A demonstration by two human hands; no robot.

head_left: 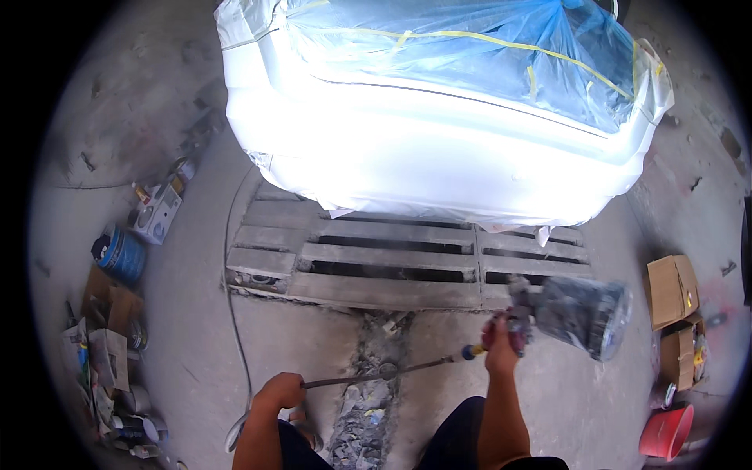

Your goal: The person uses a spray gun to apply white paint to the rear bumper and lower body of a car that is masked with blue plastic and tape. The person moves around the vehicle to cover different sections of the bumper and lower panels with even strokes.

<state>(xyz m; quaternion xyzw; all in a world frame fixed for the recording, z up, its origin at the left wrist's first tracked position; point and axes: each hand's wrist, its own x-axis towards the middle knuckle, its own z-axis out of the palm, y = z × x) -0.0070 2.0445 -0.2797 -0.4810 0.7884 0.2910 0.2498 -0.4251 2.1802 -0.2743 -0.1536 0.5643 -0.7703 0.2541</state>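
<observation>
"Two hands in view; what does each have?"

"The right hand point(500, 346), toward 4 o'clock, has its fingers wrapped round the handle of a spray gun point(517, 325). Blur hides the trigger, so I cannot tell if it is pressed. The left hand point(280, 389), at 7 o'clock, has its fingers clamped on the hose point(368, 378)."

"Where is the gun, exactly?"

"At 4 o'clock, over the floor near the slotted slabs point(376, 291), with its plastic-wrapped cup point(583, 313) tipped outward on the right. It is apart from the white car body point(439, 149) at 12 o'clock, which has blue sheeting point(501, 74) over its upper part."

"Which step would you call it?"

"Spraying the body, I'd judge, with the gun at one end of a pass or between passes."

"And the next move calls for?"

"A steady wrist, an even gap from the panel, and the left hand holding the hose clear of the wet paint, if wet it is."
</observation>
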